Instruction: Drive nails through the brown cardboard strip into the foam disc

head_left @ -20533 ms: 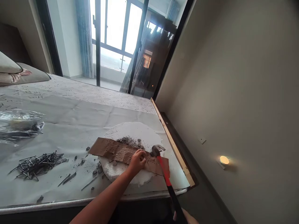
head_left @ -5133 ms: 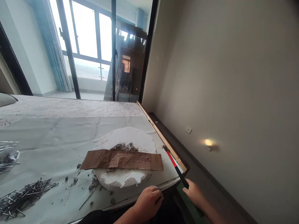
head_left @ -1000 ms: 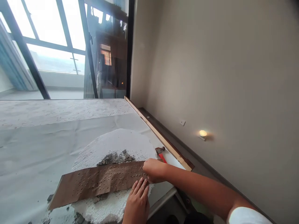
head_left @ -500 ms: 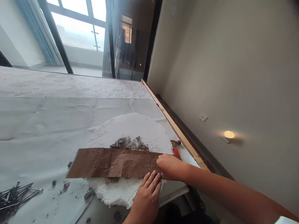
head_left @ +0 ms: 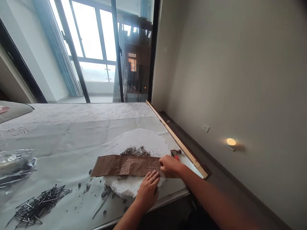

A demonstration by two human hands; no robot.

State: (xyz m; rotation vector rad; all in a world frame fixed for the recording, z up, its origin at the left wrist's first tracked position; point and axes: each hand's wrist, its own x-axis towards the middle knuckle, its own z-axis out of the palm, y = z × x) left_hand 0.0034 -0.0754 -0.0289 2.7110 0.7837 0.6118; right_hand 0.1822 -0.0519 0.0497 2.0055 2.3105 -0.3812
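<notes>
A long brown strip (head_left: 134, 166) dotted with rows of small holes and bumps lies across a rough round slab of white foam (head_left: 141, 137). My left hand (head_left: 149, 187) rests flat on the strip's near edge, fingers stretched out. Beside it, my right hand (head_left: 169, 165) is closed in a fist against the strip's right part; whatever its fingers may hold is hidden. Grey crumbled rubble (head_left: 135, 151) shows on the foam just behind the strip. A hammer (head_left: 176, 153) with a red handle lies right of the foam, partly covered by my right hand.
A heap of long nails (head_left: 39, 204) lies at the near left, with a clear plastic bag (head_left: 16, 166) behind it. Grey chips and a single nail (head_left: 100, 206) are scattered before the foam. A wooden rail (head_left: 177, 140) edges the sheet-covered surface (head_left: 76, 143) along the wall.
My view has tilted upward and shifted left, bringing more of the window, the nail heap and the plastic bag into sight. Both hands keep their places on the strip.
</notes>
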